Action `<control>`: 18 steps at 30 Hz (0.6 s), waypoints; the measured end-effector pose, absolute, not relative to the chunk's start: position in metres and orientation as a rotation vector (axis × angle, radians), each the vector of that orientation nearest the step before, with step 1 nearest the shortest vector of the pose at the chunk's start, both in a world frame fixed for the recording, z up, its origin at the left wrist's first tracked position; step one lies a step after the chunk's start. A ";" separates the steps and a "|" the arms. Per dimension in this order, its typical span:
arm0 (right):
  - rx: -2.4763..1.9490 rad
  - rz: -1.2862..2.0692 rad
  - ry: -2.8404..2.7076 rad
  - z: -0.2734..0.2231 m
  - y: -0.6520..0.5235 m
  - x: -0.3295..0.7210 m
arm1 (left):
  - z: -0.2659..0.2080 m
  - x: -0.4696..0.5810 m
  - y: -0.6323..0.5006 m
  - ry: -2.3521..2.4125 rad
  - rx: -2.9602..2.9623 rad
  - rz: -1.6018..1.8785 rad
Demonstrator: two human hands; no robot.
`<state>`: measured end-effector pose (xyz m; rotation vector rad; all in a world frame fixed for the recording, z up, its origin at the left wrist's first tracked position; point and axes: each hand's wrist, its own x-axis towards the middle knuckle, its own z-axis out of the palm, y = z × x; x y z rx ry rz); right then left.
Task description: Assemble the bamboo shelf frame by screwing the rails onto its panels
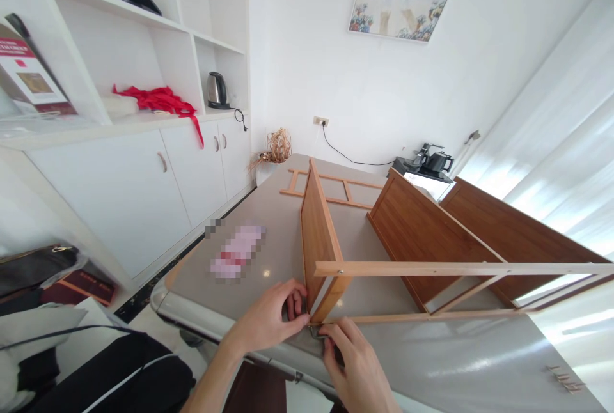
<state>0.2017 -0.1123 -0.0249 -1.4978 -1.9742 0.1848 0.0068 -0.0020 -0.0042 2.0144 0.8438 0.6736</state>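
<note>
A partly joined wooden shelf unit lies on its side on the grey table [460, 362], with its brown boards standing on edge. My left hand [273, 312] is closed, its fingertips pinching the lower corner of the nearest shelf board [319, 227], where it meets the bottom side rail [384, 319]. My right hand [355, 362] is closed around a small bent metal hex key [316, 332], at the end of that rail. The key's tip is partly hidden by my fingers. An upper side rail [407, 268] runs right from the board.
A ladder-like wooden frame [348, 190] lies at the table's back. Several small wooden pieces [566, 378] lie at the right, and a blurred pink item [237, 252] at the left. Beyond are a white cabinet [110, 189], dried plants [278, 146] and a black kettle [439, 162].
</note>
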 end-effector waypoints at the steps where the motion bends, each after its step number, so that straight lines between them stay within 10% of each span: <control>1: -1.504 0.195 -1.974 -0.024 -0.113 0.201 | -0.005 0.007 -0.002 0.838 2.016 0.674; 18: -1.422 0.412 -1.906 -0.023 -0.113 0.202 | -0.002 0.006 -0.001 0.845 1.994 0.638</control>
